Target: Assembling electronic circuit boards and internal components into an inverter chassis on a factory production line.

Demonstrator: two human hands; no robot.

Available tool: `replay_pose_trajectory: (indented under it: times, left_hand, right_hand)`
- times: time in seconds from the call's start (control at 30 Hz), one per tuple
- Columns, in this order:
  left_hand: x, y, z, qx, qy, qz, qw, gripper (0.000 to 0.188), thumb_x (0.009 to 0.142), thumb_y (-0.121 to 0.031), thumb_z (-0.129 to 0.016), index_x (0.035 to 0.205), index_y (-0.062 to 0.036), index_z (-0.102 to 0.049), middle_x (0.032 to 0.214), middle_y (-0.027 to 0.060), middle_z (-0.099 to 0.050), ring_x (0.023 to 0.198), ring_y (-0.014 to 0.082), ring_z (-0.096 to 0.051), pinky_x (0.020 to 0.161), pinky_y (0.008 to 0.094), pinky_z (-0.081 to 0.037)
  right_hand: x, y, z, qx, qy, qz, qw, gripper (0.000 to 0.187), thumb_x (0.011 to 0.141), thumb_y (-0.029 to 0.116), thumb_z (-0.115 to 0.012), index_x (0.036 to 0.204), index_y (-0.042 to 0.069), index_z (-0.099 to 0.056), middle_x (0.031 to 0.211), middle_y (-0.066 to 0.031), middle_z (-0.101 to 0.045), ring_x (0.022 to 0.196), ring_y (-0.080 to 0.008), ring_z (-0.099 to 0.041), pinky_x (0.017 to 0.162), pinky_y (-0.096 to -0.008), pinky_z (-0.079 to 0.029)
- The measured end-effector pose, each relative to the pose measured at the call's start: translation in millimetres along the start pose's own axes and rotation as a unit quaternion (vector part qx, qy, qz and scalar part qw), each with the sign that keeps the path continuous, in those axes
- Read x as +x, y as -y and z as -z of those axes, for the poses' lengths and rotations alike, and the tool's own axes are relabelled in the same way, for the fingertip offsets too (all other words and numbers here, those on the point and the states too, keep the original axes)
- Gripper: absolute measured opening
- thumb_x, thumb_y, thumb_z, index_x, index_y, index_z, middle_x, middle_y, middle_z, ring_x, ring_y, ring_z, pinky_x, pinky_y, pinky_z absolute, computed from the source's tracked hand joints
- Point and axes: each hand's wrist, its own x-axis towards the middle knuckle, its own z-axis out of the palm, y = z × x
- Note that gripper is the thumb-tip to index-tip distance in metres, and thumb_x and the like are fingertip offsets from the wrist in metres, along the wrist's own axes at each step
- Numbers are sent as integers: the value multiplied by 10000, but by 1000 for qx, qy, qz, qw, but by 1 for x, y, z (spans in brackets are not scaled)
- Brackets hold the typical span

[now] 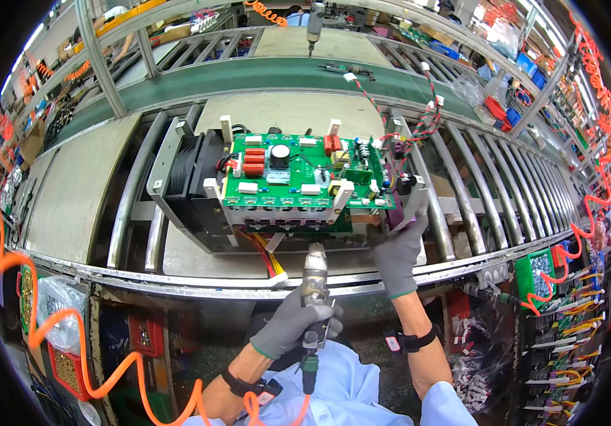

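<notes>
My left hand (288, 328), in a grey glove, is closed around an air screwdriver (315, 278). Its tip points away from me, just short of the unit's front side. An orange coiled hose (137, 380) runs to the tool. The unit is a black-framed assembly (193, 186) with a green circuit board (291, 175) on top, carrying red, white and yellow parts and white posts. At its right front corner, my gloved right hand (398, 257) grips the metal end plate (416, 201) beside a purple part; some fingertips are hidden. Coloured wires (266, 254) hang from the front.
The unit sits on a pale board (185, 257) over a roller conveyor (486, 188). Beyond lies a green belt (249, 91) with another driver (348, 70) on it; one more driver (315, 28) hangs above. Screw bins (535, 273) and wire bundles (564, 341) stand right, a red bin (68, 369) left.
</notes>
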Motion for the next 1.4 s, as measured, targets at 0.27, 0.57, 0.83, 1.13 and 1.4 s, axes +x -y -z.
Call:
replay_pose_trajectory:
  times: [0.27,0.57,0.83,1.13,1.4]
  left_hand:
    - [29,4,-7,-39,-7,-41,998,366,893,-85,-665,1181,-31,-446,987,133,-668,782,197,-719,664,311,-613]
    - [39,4,-8,-35,-34,-54,997,401,875,-73,-669,1192,-27,-427,963,142,-665,755,216,-723,653,321,-606]
    - [48,3,-9,-28,-33,-63,997,409,856,-54,-676,1169,1,-417,914,121,-637,731,226,-728,629,322,-599]
    - [53,9,-8,-42,-31,-45,998,365,874,-41,-655,1166,-5,-440,912,120,-649,738,224,-729,623,322,-602]
    - [47,-1,-9,-32,-6,-33,999,336,875,-89,-675,1123,-3,-466,908,114,-656,729,216,-725,617,319,-599]
  right_hand:
    - [-2,-16,-21,37,-66,-30,997,727,755,50,-783,1392,-40,-444,1181,-149,-650,1060,-201,-653,898,-322,-537]
    - [-2,-17,-19,-71,-85,4,994,419,795,183,-815,1138,9,-648,1003,-96,-717,897,-190,-682,807,-343,-534]
    - [0,-33,-20,-108,-83,17,990,385,836,192,-806,1152,23,-666,997,-90,-720,889,-173,-678,812,-330,-530]
    - [-1,-27,-21,-87,-71,24,993,329,859,204,-796,1099,8,-685,993,-93,-724,894,-182,-681,821,-338,-529]
    - [-6,-5,-22,-75,-80,-9,994,384,855,171,-779,1160,-13,-639,1033,-126,-722,934,-227,-688,828,-357,-529]
